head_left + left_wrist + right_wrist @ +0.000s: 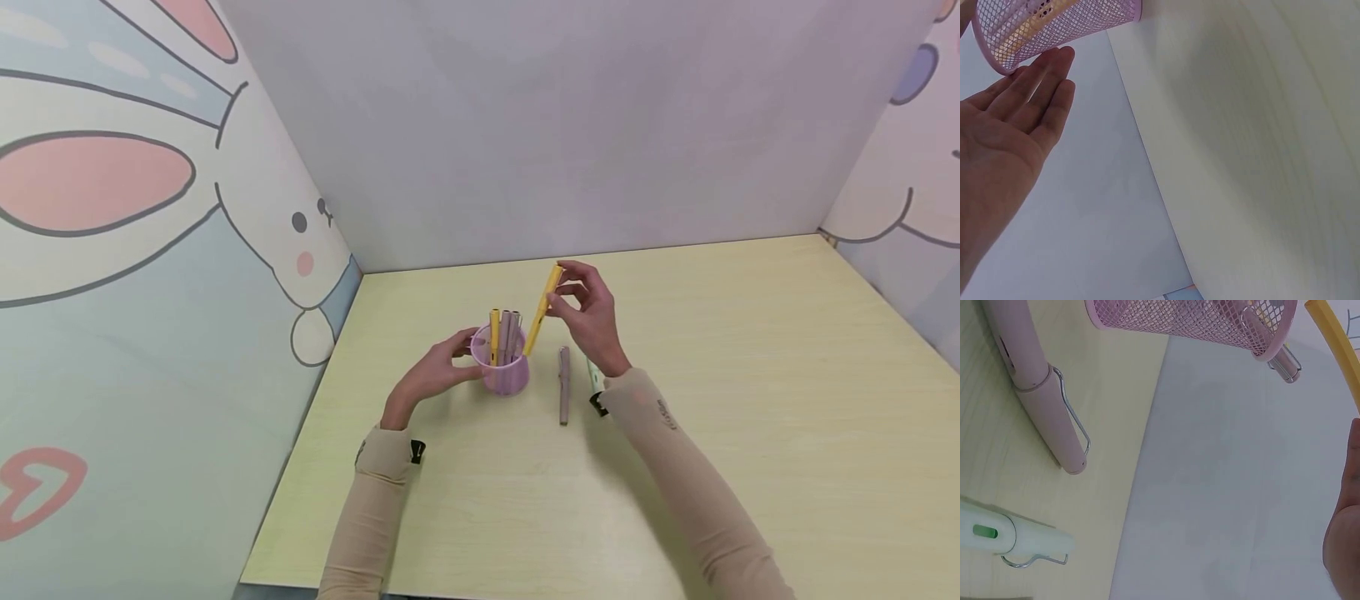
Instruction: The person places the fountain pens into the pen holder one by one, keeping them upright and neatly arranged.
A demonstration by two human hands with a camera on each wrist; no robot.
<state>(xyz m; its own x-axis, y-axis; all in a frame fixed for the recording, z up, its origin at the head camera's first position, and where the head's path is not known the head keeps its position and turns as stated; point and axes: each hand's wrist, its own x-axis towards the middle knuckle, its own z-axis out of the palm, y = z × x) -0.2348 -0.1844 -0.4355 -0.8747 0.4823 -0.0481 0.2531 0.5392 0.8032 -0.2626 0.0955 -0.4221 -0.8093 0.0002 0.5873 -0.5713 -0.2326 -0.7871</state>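
A pink mesh pen holder point(506, 381) stands on the table with a yellow pen point(494, 333) and some grey-purple pens point(509, 333) upright in it. My left hand point(441, 367) holds its left side, thumb at the front and fingers behind; the left wrist view shows the fingers point(1054, 112) against the mesh point(1066, 25). Above and right of the rim, my right hand point(592, 312) pinches another yellow pen point(543, 308), tilted, its lower end close to the rim. Under that hand lie a grey-purple pen point(564, 387) and a pale green pen point(1016, 531), partly hidden by the wrist in the head view.
The pale wooden table point(750, 400) extends to both sides and toward the front. A plain grey-white wall point(555, 125) rises behind it. Side walls with cartoon rabbit drawings point(285, 242) stand at left and right.
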